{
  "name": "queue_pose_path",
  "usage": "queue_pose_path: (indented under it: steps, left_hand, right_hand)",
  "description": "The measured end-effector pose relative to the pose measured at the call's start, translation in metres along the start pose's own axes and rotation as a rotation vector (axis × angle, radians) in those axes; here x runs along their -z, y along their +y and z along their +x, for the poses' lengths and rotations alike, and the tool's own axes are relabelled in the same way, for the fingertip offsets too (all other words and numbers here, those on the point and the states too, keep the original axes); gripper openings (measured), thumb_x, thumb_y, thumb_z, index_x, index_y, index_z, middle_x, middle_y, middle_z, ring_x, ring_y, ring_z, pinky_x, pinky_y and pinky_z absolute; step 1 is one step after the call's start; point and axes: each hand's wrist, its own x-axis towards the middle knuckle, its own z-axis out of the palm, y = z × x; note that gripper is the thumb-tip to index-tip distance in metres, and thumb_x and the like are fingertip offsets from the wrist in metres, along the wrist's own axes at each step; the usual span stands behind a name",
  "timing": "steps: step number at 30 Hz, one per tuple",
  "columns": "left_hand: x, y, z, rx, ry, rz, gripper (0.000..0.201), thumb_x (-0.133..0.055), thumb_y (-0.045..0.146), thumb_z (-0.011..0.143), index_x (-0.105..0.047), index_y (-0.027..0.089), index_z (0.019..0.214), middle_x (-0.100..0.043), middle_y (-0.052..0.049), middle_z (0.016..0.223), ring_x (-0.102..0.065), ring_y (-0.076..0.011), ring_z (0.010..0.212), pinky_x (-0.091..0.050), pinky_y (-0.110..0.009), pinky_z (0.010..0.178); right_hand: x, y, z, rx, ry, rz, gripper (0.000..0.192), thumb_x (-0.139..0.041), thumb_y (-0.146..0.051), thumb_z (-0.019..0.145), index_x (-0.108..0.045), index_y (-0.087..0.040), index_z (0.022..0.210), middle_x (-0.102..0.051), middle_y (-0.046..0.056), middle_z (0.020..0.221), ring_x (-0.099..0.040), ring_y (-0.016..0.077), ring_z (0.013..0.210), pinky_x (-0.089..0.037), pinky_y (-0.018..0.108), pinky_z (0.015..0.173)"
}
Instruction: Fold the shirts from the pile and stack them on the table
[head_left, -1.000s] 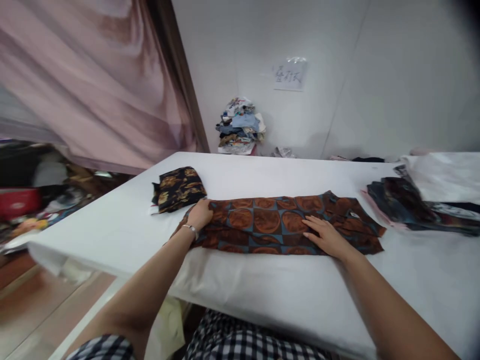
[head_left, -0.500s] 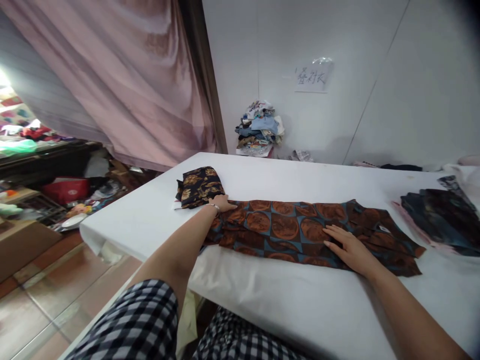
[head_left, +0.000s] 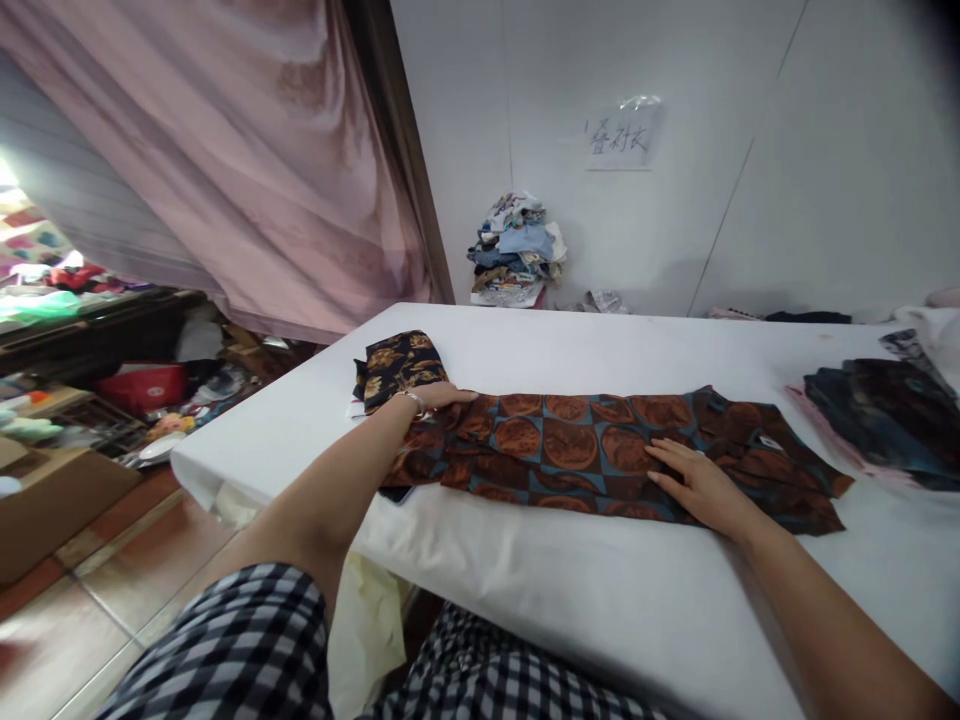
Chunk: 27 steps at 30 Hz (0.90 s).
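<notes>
A brown and blue patterned shirt (head_left: pixel 592 450) lies folded into a long strip across the white table (head_left: pixel 570 590). My left hand (head_left: pixel 441 396) rests on the strip's left end, fingers stretched toward the right. My right hand (head_left: pixel 694 482) lies flat, palm down, on the strip right of its middle. Just left of my left hand sits a folded black shirt with gold print (head_left: pixel 397 368).
A heap of dark garments (head_left: pixel 877 415) lies at the table's right end. A pile of mixed clothes (head_left: pixel 517 250) stands against the white wall under a paper sign (head_left: pixel 619 135). A pink curtain (head_left: pixel 247 160) hangs at the left, with clutter and boxes on the floor below it.
My left hand has shifted along the shirt's left end, from its edge to flat on top. My right hand stays pressed on the cloth. The camera has turned left.
</notes>
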Motion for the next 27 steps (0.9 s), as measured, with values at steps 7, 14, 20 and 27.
queue_pose_path:
  steps: [7, 14, 20, 27]
  left_hand:
    - [-0.018, 0.011, -0.010, 0.060, -0.060, 0.203, 0.059, -0.071, 0.062, 0.052, -0.075, 0.013, 0.086, -0.073, -0.014, 0.094, -0.065, -0.0285, 0.089, -0.047, -0.031, 0.076]
    - [-0.018, 0.028, -0.025, 0.049, -0.028, 0.248, 0.032, -0.065, 0.037, 0.063, -0.074, 0.014, 0.083, -0.073, -0.011, 0.090, -0.065, -0.0241, 0.081, -0.047, -0.028, 0.069]
    - [0.004, 0.054, -0.036, 0.007, -0.034, 0.260, 0.023, -0.062, 0.028, 0.063, -0.072, 0.010, 0.073, -0.070, -0.011, 0.075, -0.064, -0.0238, 0.075, -0.047, -0.029, 0.067]
    - [0.007, 0.145, -0.023, -0.070, -0.095, 0.067, 0.035, -0.069, 0.043, 0.068, -0.070, 0.010, 0.079, -0.070, -0.010, 0.078, -0.064, -0.0217, 0.074, -0.050, -0.029, 0.067]
  right_hand:
    - [0.001, -0.001, 0.000, 0.011, 0.000, 0.004, 0.049, -0.048, -0.048, 0.087, -0.061, -0.022, 0.126, -0.054, 0.011, 0.137, -0.044, 0.0302, 0.132, -0.034, 0.052, 0.109]
    - [0.002, -0.005, 0.000, -0.008, -0.008, 0.012, 0.050, -0.048, -0.047, 0.087, -0.059, -0.020, 0.128, -0.053, 0.012, 0.138, -0.042, 0.0293, 0.133, -0.034, 0.052, 0.110]
    - [0.000, -0.006, 0.001, -0.016, 0.006, 0.008, 0.048, -0.049, -0.043, 0.086, -0.060, -0.020, 0.127, -0.053, 0.012, 0.138, -0.043, 0.0296, 0.132, -0.035, 0.054, 0.108]
    - [0.006, -0.011, 0.001, -0.018, -0.013, -0.005, 0.049, -0.048, -0.042, 0.087, -0.059, -0.017, 0.128, -0.052, 0.013, 0.139, -0.043, 0.0312, 0.132, -0.035, 0.054, 0.108]
